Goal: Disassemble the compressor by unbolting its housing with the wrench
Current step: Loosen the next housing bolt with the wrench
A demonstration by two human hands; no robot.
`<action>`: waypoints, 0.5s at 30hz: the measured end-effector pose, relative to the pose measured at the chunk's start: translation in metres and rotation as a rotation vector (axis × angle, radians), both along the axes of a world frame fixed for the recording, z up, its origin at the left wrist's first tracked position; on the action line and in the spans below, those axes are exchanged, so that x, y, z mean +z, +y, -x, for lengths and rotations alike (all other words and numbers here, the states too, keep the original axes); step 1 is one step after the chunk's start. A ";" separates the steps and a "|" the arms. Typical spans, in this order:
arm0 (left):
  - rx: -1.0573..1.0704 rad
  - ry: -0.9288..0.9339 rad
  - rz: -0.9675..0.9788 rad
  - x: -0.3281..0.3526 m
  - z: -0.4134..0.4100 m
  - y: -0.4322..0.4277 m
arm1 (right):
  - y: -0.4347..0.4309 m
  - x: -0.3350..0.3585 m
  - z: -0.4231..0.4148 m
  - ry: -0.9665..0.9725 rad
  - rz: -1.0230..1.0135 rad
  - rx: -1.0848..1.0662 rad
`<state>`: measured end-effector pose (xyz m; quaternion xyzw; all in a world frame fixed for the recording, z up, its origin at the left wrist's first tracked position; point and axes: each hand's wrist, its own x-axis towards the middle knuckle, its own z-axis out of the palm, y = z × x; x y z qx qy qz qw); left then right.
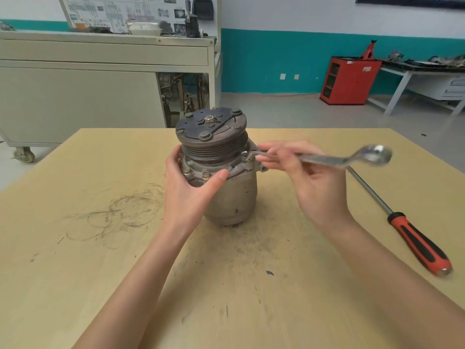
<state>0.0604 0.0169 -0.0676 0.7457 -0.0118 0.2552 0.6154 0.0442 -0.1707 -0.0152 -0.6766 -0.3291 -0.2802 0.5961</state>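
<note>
Right grip [302,177] is pinched on the shank of the wrench [324,159], close in to the end that looks seated on a flange bolt [245,155] on the compressor's right side. So the wrench lies flat, running left to right, its ring end poking out further right. Left grip [186,190] is wrapped round the compressor [231,195] from the near left, bracing it where it stands upright mid-counter [100,248], so I'd guess the swing goes level around that bolt. No brand or lettering I can read anywhere, and the far wall chart [113,11] is just blur.
</note>
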 end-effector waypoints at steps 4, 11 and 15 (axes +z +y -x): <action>-0.002 -0.016 -0.009 -0.001 -0.001 0.001 | -0.001 -0.017 0.006 -0.107 0.099 -0.073; -0.006 -0.006 -0.006 0.002 0.001 0.000 | 0.002 -0.018 0.004 -0.064 0.047 -0.067; -0.005 0.004 -0.008 0.001 0.002 0.000 | -0.006 -0.006 -0.017 0.220 -0.203 0.138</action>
